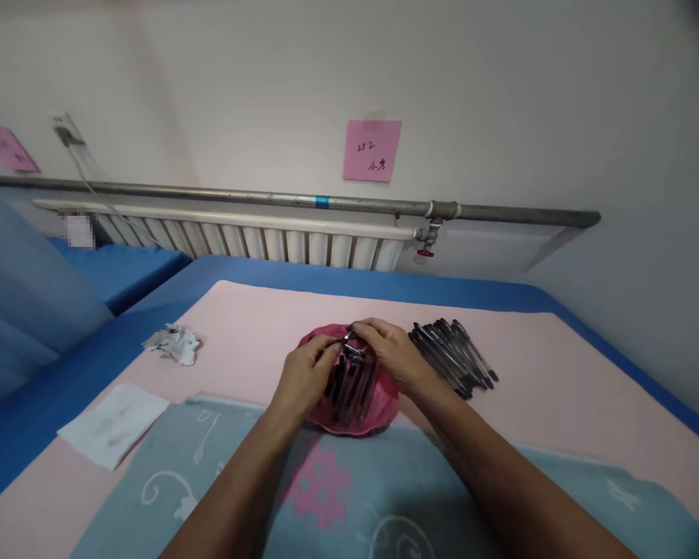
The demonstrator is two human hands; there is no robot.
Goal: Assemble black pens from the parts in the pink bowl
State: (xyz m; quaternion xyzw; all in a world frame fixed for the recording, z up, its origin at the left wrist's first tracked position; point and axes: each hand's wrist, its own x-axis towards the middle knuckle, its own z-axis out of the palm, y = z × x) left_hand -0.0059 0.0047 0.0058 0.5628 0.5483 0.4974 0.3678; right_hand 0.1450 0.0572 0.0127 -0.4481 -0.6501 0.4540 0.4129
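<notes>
Over a round, deep-pink basket (389,413), my left hand (304,374) and my right hand (394,353) meet with fingertips pinched. Between them is a small dark, shiny piece that looks like part of a pen (348,336). Whether it is one pen or a pen and its cap is too small to tell. Several clear pens with black ends (349,392) lie side by side in the basket, partly hidden by my fingers. Just right of my right hand, a pile of clear pens with black caps (451,357) rests on the pink sheet.
The pink sheet (536,373) covers a blue-edged bed, with a patterned grey-blue cloth (233,466) along the near side. Crumpled paper (175,344) and a flat white sheet of paper (115,423) lie left. A radiator (297,244) and pipe (238,194) run along the wall behind.
</notes>
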